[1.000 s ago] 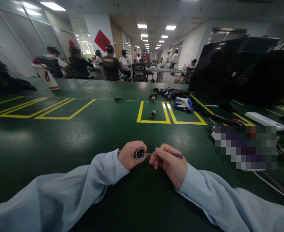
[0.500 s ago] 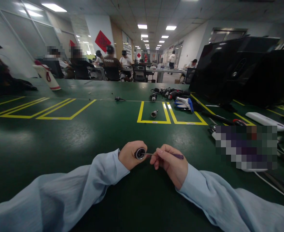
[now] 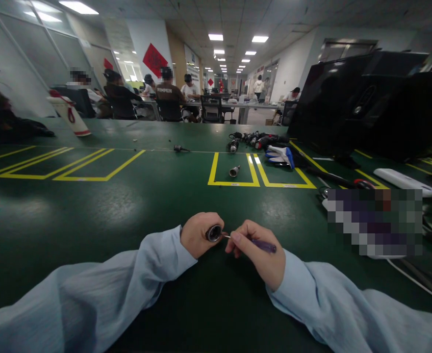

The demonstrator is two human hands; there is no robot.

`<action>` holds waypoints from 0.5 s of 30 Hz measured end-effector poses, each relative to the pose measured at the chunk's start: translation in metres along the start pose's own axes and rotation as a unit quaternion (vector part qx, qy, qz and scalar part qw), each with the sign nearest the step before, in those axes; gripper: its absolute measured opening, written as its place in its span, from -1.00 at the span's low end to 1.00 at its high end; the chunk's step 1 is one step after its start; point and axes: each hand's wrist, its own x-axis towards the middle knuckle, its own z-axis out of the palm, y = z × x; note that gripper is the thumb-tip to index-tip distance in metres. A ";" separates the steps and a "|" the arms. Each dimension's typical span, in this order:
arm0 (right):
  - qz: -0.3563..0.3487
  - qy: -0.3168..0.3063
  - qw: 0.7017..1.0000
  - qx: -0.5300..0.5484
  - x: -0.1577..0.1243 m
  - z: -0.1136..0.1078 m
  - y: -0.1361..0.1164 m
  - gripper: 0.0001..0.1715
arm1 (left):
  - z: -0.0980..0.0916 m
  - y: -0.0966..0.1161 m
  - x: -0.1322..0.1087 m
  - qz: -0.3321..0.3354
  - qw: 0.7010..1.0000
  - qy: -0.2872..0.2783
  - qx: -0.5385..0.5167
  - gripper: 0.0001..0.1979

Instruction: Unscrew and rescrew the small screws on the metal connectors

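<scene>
My left hand is closed around a short dark cylinder with a shiny metal rim. Its round open end faces me, and most of its body is hidden in my palm. In my right hand is a slim screwdriver with a translucent purple handle, pinched near the shaft. The shaft points left toward the cylinder's rim and my left fingertips; whether its tip touches anything I cannot tell. Farther out, a small silvery, cup-like metal part lies inside a yellow taped outline.
A dark pointed part lies farther back on the green table. Tangled cables with dark fittings and a blue-white glove lie back right. A white power strip, black monitors and a white cup stand or lie around.
The screwdriver shaft crossed the cylinder's opening before; now it has drawn back to the right, near the rim. My right fingers have slid closer to the tip, and more handle shows.
</scene>
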 end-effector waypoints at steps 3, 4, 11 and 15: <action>0.049 0.012 0.987 0.153 0.005 0.002 0.003 -0.75 | -0.001 0.000 0.001 0.000 1.000 0.012 -0.023 -0.87; 0.064 0.019 0.978 0.196 0.006 0.003 0.004 -0.75 | -0.001 0.001 0.001 -0.007 0.999 0.018 -0.034 -0.87; 0.127 0.020 0.942 0.309 0.013 0.005 0.003 -0.73 | -0.001 0.005 0.002 -0.033 0.994 0.033 -0.096 -0.83; 0.061 0.020 0.972 0.225 0.012 0.002 0.002 -0.74 | -0.001 0.002 0.002 -0.027 0.994 0.037 -0.096 -0.83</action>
